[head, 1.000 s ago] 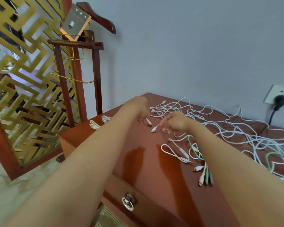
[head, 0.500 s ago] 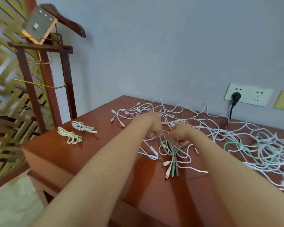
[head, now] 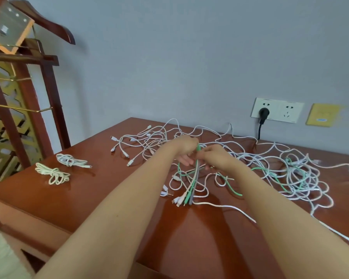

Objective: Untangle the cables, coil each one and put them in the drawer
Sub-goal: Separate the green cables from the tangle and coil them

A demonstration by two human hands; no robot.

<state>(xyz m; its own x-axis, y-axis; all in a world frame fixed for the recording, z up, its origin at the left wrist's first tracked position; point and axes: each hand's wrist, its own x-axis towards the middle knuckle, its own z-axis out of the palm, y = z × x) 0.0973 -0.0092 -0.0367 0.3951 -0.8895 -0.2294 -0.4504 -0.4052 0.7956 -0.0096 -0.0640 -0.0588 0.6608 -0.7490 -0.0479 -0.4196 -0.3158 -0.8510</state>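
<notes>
As only two cables lay finished, the task was judged to be in its early part. A coiled cable (head: 72, 160) and a second coiled cable (head: 52, 174) were seen on the left part of the table (head: 210, 228), near each other but not touching, and well apart from the rest. They were not yet put away. The drawer could not be made out in this view, so whether it was open cannot be told.

The main tangle (head: 298, 178) of white cables, w/ a green cable (head: 236, 192) running through it, was spread over the middle and right of the table, i.e. most of the work was left.

A bundle (head: 195, 174) of green, grey and whitish leads was held up by its top end, while its connectors rested on the table nearer to the person. It was gripped at the top by the left hand (head: 186, 147), w/ fingers curled at it, and pinched narrowly just beside by the right hand (head: 214, 156). The exact finger contact was partly hidden.

The step in hand was prob. the freeing of this bundle from the tangle. After that it was to be coiled, the same was to be done for each other cable, and all coils were to be placed in the drawer.
</notes>
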